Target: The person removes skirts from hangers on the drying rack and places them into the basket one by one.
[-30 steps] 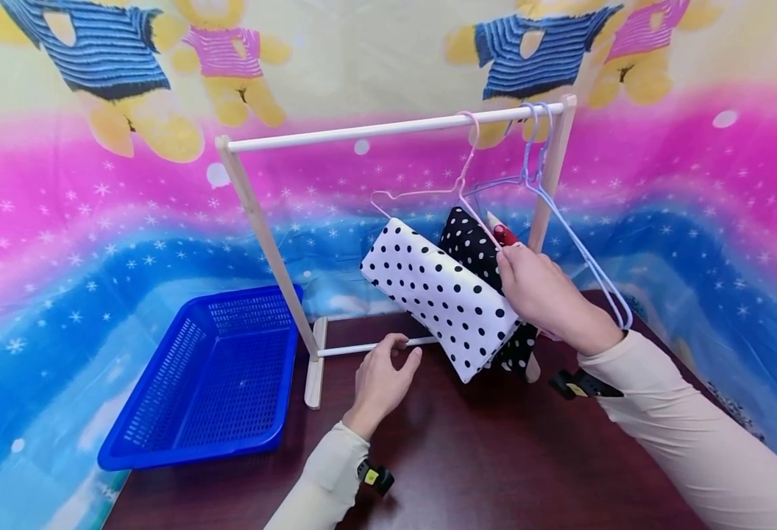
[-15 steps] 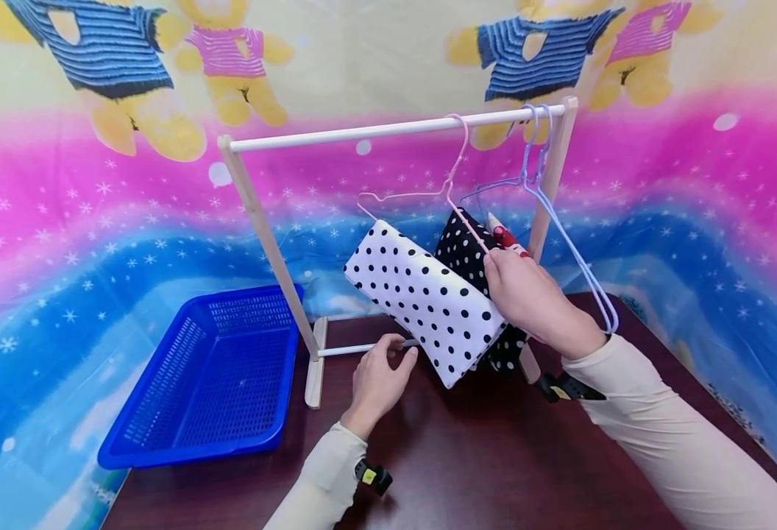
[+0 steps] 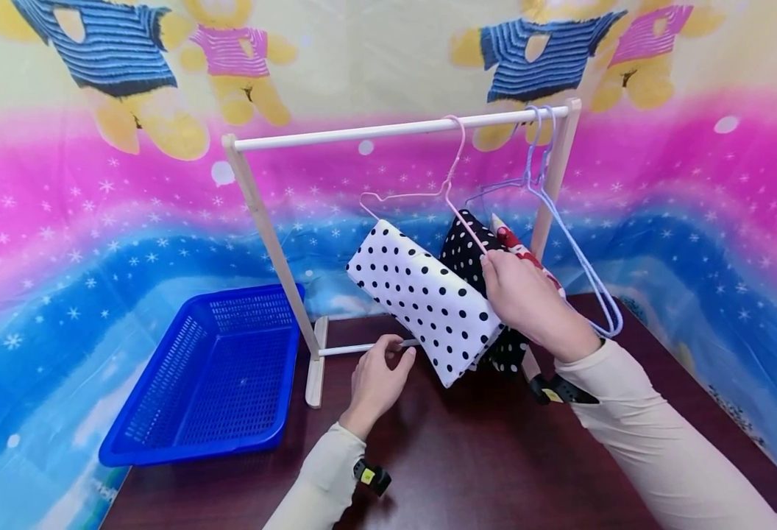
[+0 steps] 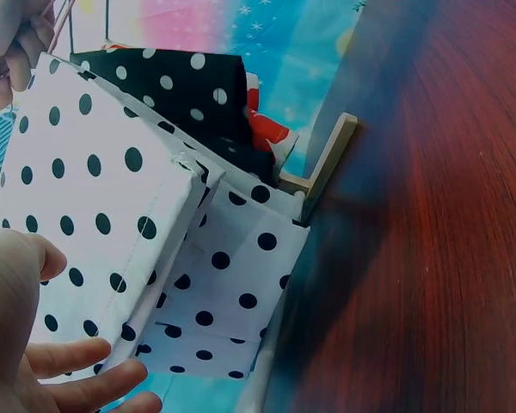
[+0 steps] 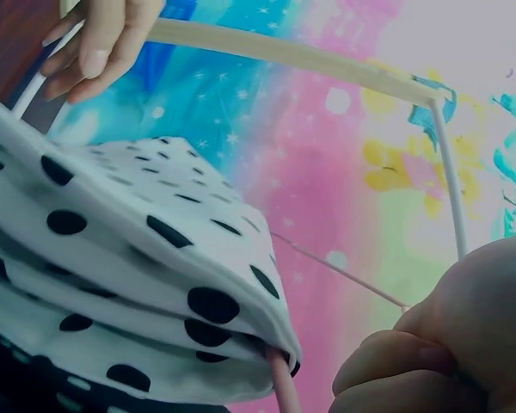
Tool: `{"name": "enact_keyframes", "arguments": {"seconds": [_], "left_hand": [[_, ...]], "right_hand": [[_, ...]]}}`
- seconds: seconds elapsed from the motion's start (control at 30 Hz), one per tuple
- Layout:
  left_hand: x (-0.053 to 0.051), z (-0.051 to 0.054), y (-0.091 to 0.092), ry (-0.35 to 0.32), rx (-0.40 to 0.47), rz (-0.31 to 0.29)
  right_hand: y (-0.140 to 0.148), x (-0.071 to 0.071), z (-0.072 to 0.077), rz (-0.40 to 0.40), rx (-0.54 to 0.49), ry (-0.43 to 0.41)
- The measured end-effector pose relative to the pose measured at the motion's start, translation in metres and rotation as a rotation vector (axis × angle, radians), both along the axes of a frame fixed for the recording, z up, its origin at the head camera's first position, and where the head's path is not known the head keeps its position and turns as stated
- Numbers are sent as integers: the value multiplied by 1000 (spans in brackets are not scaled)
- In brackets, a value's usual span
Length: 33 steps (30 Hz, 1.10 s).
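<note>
A pink hanger (image 3: 446, 184) hooks over the rack's top bar, carrying a folded white cloth with black dots (image 3: 421, 294). My right hand (image 3: 527, 298) grips the hanger's slanting right arm just above the cloth; in the right wrist view its fingers are curled (image 5: 404, 361). Low by the white cloth's left side is my left hand (image 3: 382, 375), its fingers loosely bent and holding nothing. In the left wrist view this hand (image 4: 26, 335) has its fingers spread in front of the white cloth. Behind hang a black cloth with white dots (image 3: 471, 246) and a red-and-white cloth (image 3: 517, 243), both partly covered.
Two blue-purple hangers (image 3: 577, 243) hang at the right end of the wooden rack (image 3: 263, 221). A blue plastic basket (image 3: 196, 453) stands left of the rack on the dark red-brown table (image 3: 468, 464). A patterned backdrop (image 3: 163, 243) surrounds the table.
My right hand and the pink hanger with its white cloth have shifted left along the bar. More of the red-and-white cloth shows now. My left hand has hardly moved.
</note>
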State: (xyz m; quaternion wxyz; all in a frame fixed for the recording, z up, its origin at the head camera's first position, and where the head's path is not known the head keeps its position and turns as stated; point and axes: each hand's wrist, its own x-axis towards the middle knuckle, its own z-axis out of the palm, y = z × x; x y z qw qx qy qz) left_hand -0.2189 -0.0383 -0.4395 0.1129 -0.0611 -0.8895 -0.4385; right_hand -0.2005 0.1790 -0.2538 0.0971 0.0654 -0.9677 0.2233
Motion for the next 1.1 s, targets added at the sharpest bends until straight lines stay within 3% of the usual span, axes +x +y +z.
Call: {"name": "enact_keyframes", "arguments": {"seconds": [0.73,1.1], "left_hand": [[-6,-2,-8,-35,37,38],[-7,-2,-14,-15,80,46]], "right_hand": [[-14,-11,-2,0,54,-21],[-14,-15,-4,36,64,2]]}}
